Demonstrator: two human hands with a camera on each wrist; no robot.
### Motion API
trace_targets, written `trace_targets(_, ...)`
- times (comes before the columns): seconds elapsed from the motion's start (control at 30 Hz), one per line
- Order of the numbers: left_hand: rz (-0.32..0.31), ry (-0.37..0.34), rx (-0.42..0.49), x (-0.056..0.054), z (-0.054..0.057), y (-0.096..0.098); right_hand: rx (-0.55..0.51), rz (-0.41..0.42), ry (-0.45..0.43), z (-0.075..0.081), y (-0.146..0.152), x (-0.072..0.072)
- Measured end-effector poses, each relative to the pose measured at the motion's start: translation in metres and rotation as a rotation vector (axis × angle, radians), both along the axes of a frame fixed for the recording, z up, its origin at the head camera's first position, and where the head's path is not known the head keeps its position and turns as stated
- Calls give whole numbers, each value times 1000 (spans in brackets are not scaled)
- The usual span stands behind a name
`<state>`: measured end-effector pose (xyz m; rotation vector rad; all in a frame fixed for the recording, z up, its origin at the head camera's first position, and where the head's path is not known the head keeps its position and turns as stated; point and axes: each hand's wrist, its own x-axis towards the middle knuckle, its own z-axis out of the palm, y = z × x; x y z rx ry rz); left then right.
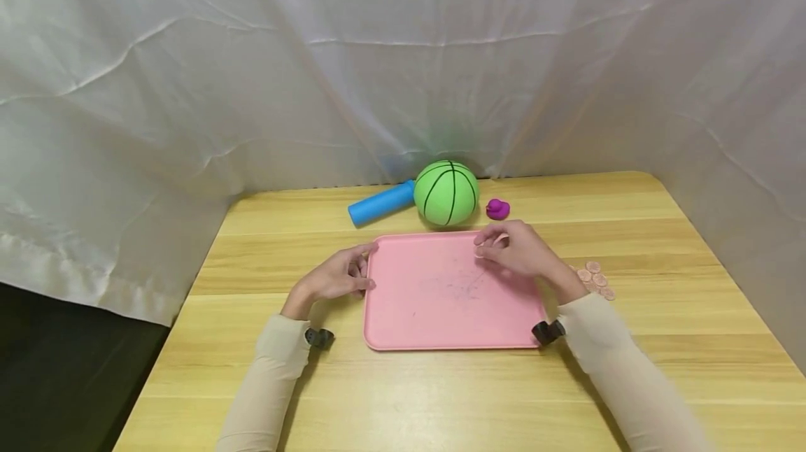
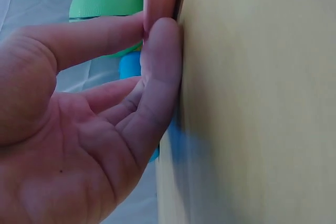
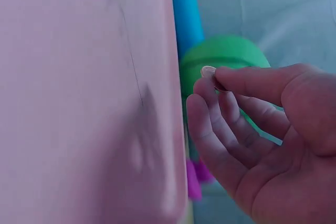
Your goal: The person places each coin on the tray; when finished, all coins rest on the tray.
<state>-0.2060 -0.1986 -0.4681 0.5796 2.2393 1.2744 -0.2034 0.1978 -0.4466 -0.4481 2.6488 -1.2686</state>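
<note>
Pink tray (image 1: pixel 409 312), one: left hand (image 1: pixel 336 276) is clamping fingers on its edge, apparently for steadiness; right hand (image 1: pixel 519 249) is pinching one coin (image 3: pixel 208 70) between fingers above it.

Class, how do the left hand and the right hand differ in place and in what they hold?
The left hand grips the left edge of the tray; the right hand pinches a coin. The left hand is beside the tray, while the right hand is above it, near its far edge. Both are bare, with pale sleeves.
</note>
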Motion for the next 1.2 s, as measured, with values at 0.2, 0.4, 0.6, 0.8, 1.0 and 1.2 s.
trace_targets(0.2, -8, -9, -17, -1, 1, 3, 2, 31, -14, -11, -37, 0)
trace_targets(0.4, -11, -3, -28, -1, 1, 3, -21, 54, 20, -19, -71, 1)
trace_targets(0.6, -14, 4, -37, -1, 0, 0, -49, 70, -39, -19, -97, -2)
trace_targets(0.8, -16, 7, -35, 0, 1, 2, -52, 76, -71, -22, -117, -8)
trace_targets(1.0, -22, 0, -34, 0, 1, 4, -22, 62, -48, -28, -128, -10)
trace_targets(1.2, -20, -9, -34, 1, 2, 4, -14, 30, -39, -28, -139, -12)
